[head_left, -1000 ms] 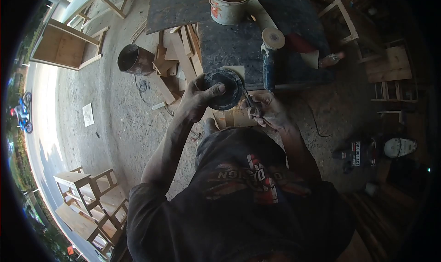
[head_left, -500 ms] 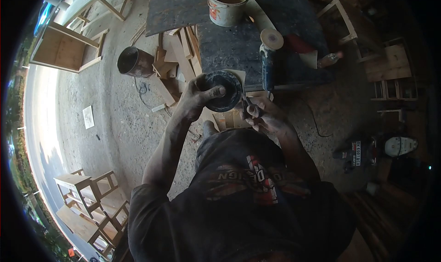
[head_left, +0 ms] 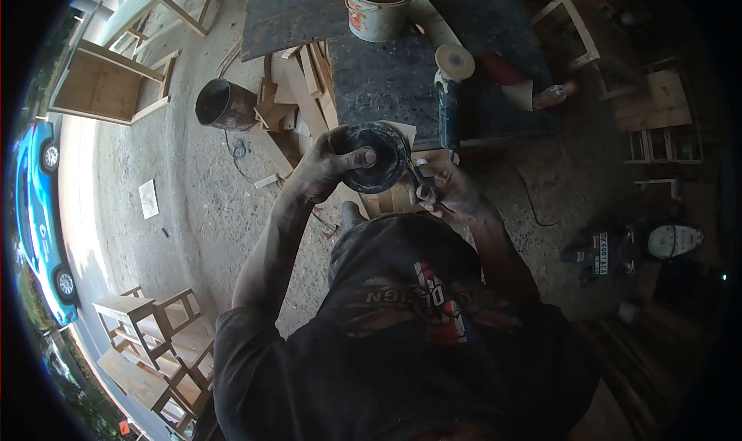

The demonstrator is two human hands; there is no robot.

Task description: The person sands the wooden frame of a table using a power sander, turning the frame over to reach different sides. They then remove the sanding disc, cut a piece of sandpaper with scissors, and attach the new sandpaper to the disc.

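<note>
View from the head, looking down at a cluttered outdoor woodwork area. At the far side stands a dark, stained worktop [head_left: 386,78] carrying a pale bucket [head_left: 379,8] and, at its right near edge, a hand grinder [head_left: 447,105] lying with its long axis near to far. Wooden offcuts [head_left: 297,93] are piled on the ground just left of the worktop, with a rusty drum [head_left: 224,103] further left. Unfinished stools [head_left: 147,325] stand at the near left.

In the middle, the left hand [head_left: 328,166] has its grip closed on a dark round disc [head_left: 375,159]: the thumb presses near the hub and the fingers wrap behind the left rim, holding the disc's face up towards the camera above the near edge of the worktop. The right hand [head_left: 452,194] lies just right of the disc, its grip closed around a slim dark tool [head_left: 421,180]. The tool's long axis runs from near right to far left, and its tip appears to meet the disc's right rim. What kind of tool it is cannot be told. The left hand is the one in contact with the disc.
</note>
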